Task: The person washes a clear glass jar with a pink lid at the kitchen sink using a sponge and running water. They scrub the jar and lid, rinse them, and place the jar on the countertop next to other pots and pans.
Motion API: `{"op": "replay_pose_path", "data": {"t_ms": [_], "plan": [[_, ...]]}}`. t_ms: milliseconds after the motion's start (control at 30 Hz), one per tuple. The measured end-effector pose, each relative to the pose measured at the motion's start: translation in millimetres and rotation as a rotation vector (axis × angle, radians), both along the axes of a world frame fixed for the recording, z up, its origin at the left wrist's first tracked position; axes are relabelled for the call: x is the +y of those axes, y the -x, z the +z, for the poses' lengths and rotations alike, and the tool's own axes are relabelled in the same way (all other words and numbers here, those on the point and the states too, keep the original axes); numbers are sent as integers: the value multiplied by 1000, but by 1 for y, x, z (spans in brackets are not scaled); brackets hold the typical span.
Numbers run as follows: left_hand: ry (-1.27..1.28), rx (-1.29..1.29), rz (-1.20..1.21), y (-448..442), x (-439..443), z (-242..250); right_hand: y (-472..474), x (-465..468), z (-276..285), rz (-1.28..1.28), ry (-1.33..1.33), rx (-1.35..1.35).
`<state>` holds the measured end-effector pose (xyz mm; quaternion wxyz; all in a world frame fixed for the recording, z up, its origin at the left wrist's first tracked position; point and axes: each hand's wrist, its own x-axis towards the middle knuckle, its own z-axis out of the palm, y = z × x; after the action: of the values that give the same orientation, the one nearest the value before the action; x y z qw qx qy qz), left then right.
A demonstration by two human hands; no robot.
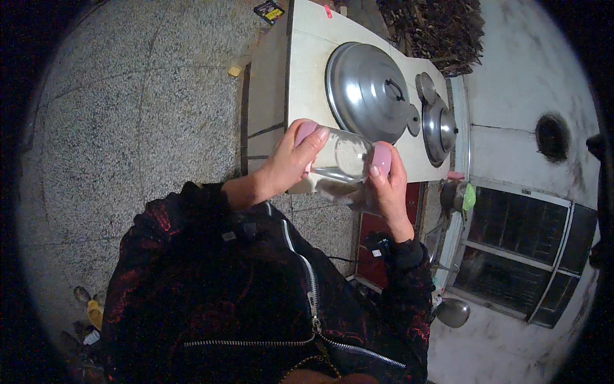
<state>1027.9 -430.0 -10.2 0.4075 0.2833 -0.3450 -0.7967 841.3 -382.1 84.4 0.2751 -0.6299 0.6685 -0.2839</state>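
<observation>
A clear, see-through container (352, 153) with pink ends lies sideways between my two hands, in front of the tiled stove counter. My left hand (295, 153) grips the pink part at its left end, with the thumb on top. Around the pink part at the right end are the fingers of my right hand (391, 187), the thumb resting on its near side. Just beyond the container, a large domed metal lid (367, 89) with a dark handle covers a round opening in the counter. Whether the pink parts are lids or bases cannot be told.
Further right on the counter (312, 62) are a small round lid (413, 120) and a second metal pot lid (434, 129). A heap of firewood (436, 33) lies beyond. A green strainer (469, 197) hangs near the window (518, 225). Speckled floor (168, 120) stretches out at left.
</observation>
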Motion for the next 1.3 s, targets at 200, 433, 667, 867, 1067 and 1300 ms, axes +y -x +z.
{"op": "replay_pose_path", "data": {"t_ms": [200,433,667,867,1067,1300], "plan": [[65,-87,91,1,2,-2,3,0,-11,-20,-21,-94],[9,-48,-285,-13,-19,-10,19,3,-24,-139,-151,-342],[54,104,-393,13,-15,-23,35,29,-24,-279,-142,-403],[-23,142,-524,67,14,-21,79,80,-12,-280,-47,-363],[-410,271,-727,160,71,-2,155,186,-4,-322,219,-516],[-504,502,-931,331,125,15,267,376,-26,-763,412,-646]]}}
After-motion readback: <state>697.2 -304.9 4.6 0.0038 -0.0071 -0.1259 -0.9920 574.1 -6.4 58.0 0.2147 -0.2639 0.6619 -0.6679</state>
